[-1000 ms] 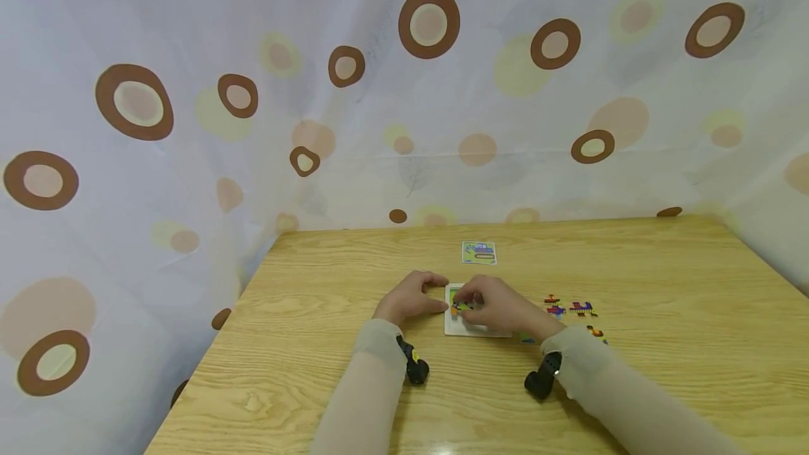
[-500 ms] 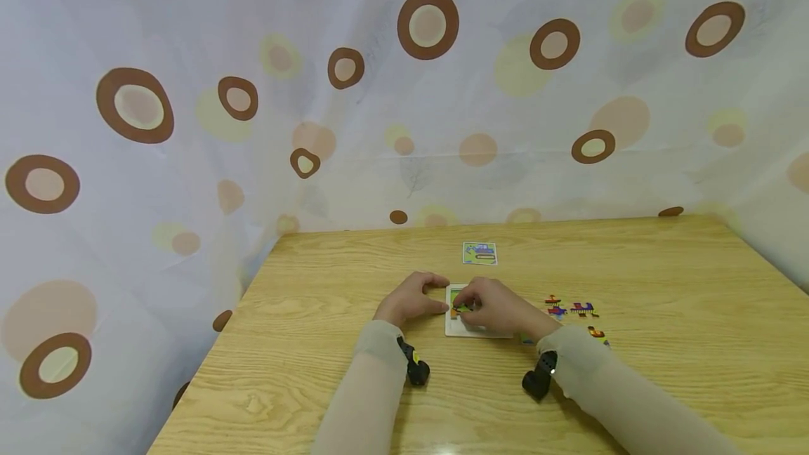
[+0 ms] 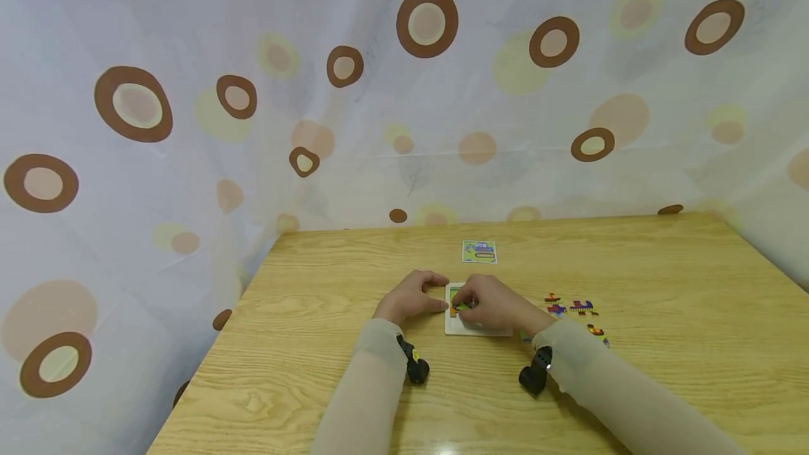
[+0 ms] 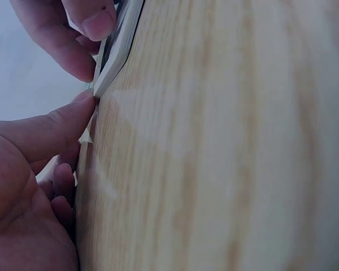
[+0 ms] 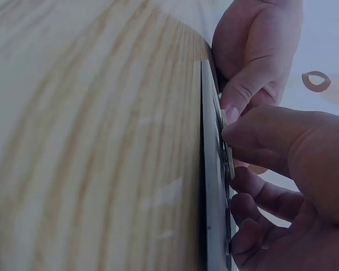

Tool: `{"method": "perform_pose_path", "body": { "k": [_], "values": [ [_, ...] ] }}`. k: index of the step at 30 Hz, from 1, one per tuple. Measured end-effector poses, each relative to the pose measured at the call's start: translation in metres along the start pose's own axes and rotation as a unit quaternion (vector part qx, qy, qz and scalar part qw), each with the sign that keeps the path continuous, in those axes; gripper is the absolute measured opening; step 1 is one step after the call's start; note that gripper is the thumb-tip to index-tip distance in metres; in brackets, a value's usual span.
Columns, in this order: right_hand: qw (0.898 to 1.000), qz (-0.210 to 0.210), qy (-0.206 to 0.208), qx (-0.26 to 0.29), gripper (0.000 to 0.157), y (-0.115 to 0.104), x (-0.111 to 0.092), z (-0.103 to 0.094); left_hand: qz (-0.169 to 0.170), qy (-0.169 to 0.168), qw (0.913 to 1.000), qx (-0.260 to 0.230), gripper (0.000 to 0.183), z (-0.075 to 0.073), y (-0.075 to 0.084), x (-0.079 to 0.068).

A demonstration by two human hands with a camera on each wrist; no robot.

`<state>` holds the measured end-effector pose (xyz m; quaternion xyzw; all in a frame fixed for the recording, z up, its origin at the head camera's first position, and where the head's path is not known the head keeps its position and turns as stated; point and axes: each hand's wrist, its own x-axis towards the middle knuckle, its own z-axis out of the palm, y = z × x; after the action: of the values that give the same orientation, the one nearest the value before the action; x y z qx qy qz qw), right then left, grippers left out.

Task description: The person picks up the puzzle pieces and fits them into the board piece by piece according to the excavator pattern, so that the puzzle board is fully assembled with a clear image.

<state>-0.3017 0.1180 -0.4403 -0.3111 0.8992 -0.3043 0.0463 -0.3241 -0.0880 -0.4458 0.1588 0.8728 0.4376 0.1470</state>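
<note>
Two hands working | left hand [image 3: 411, 298] touching left edge of white tray [image 3: 469, 332], fingers relaxed | right hand [image 3: 496, 304] pinching puzzle piece [image 5: 230, 164] at tray surface | I'm judging: fitting step; next calling for alignment, then pressing

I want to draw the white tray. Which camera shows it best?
The head view: it looks down on the tray, though the right hand covers part. The left wrist view shows one corner, side-on; the right wrist view, mostly its edge.
</note>
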Motion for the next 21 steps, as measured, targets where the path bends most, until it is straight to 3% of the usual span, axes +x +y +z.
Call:
{"method": "perform_pose_path", "body": {
  "k": [10,21],
  "values": [
    [0.999,-0.037,0.001,-0.014,0.015,-0.0027,-0.0002,-0.0036,-0.001,0.004,1.0000,-0.002,0.044,0.0006,0.0001,0.0002],
    [0.999,-0.036,-0.028,-0.003,0.020,-0.0007,0.0001,-0.0087,-0.007,0.006,0.9999,0.006,0.043,0.0014,0.0016,-0.0002]
  ]
}}
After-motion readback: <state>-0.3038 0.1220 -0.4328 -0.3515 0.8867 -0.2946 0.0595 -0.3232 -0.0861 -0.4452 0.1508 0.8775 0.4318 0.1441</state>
